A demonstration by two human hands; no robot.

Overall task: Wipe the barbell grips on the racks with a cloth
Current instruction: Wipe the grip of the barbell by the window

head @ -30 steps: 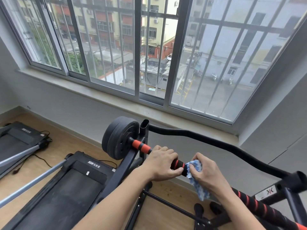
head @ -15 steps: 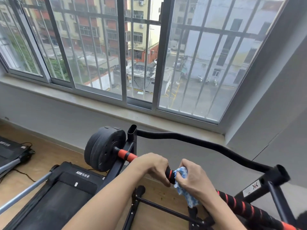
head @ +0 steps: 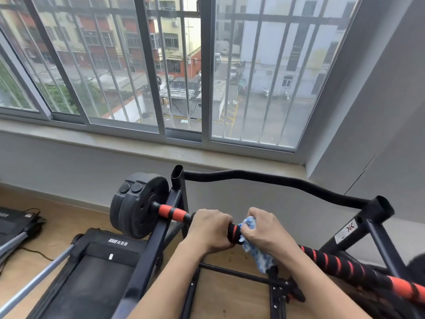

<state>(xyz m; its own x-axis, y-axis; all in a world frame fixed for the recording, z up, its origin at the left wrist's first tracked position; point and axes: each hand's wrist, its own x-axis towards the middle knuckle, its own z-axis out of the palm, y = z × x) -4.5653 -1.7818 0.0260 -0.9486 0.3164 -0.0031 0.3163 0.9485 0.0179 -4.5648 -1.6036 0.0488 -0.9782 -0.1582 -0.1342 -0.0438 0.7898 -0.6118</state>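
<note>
A barbell [head: 340,264] with a red-and-black striped grip lies across a black rack [head: 178,196], running from upper left to lower right. Two black weight plates [head: 138,204] sit on its left end. My left hand [head: 210,229] grips the bar just right of the rack's left upright. My right hand [head: 266,230] holds a blue-and-white cloth [head: 256,249] wrapped around the bar right beside the left hand. The cloth's loose end hangs below the bar.
A padded black bar [head: 276,180] joins the rack's two uprights behind the barbell. A black treadmill [head: 92,268] lies on the wooden floor at lower left, another treadmill [head: 13,222] at far left. A barred window and grey sill stand close behind.
The view has shifted right and closer. My right hand with the cloth has stayed on the bar next to my left hand, sliding slightly along the grip.
</note>
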